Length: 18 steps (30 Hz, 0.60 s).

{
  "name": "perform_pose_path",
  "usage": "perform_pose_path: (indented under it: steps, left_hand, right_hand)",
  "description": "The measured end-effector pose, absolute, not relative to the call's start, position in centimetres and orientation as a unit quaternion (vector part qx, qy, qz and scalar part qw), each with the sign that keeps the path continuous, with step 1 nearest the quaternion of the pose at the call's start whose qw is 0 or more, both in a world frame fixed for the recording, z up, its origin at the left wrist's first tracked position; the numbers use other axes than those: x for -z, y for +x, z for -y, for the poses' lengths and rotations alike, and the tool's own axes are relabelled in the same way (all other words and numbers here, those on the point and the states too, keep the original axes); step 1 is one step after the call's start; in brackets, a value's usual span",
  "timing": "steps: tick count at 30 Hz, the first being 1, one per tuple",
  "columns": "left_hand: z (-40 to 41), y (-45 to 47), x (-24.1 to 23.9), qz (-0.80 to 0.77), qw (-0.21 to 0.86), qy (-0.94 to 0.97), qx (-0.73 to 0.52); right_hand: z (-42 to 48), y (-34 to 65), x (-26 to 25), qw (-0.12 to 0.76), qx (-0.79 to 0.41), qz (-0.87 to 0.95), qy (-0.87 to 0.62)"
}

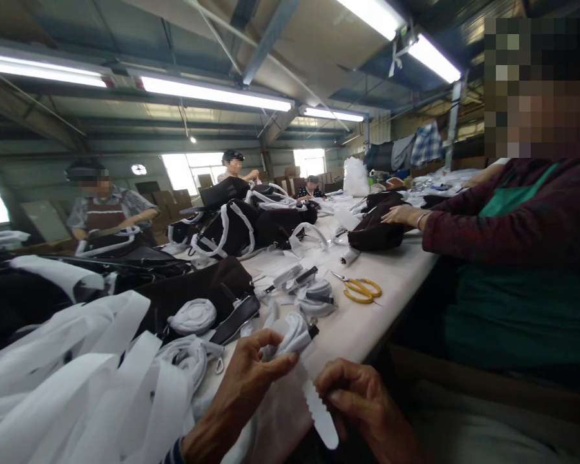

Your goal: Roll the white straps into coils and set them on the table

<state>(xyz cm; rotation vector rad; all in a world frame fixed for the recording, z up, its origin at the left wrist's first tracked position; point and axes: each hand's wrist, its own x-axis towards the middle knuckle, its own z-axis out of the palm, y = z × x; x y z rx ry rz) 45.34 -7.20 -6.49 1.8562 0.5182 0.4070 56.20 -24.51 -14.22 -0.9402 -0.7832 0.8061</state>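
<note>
My left hand (244,383) is closed round a folded bundle of white strap (290,335) at the near edge of the long white table (396,270). A loose end of white strap with a wavy edge (319,412) hangs down from the bundle, and my right hand (362,403) pinches it between thumb and fingers. More rolled white straps (193,316) lie just beyond on a dark brown bag (207,287).
Yellow-handled scissors (362,289) lie on the table past my hands. A heap of white straps (77,380) fills the near left. Dark bags with white handles (236,229) cover the table's middle. A person in a green apron (512,258) sits at right; other people work farther back.
</note>
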Motion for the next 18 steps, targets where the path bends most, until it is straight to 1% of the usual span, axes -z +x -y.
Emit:
perform_pose_path:
  steps: [3,6,8,12,15,18]
  left_hand:
    - [7.5,45.7,7.0,-0.191,0.465,0.838,-0.212]
    - [8.0,45.9,7.3,-0.163,0.421,0.865,-0.220]
    - [8.2,46.0,7.6,-0.150,0.406,0.877,-0.210]
    - [7.8,46.0,8.7,-0.129,0.378,0.895,-0.197]
    - [7.0,46.0,9.6,-0.121,0.353,0.906,-0.198]
    - [6.5,45.9,9.9,-0.111,0.344,0.913,-0.190]
  right_hand:
    - [25.3,56.2,14.5,0.707,-0.306,0.422,-0.479]
    - [24.9,56.0,15.0,0.650,-0.163,0.464,-0.579]
    - [24.3,55.8,15.6,0.627,-0.078,0.470,-0.616]
    - [23.4,55.7,16.7,0.594,0.012,0.529,-0.606]
    - [23.6,55.5,16.9,0.520,0.069,0.609,-0.595]
    - [24.1,55.2,17.0,0.443,0.102,0.653,-0.606]
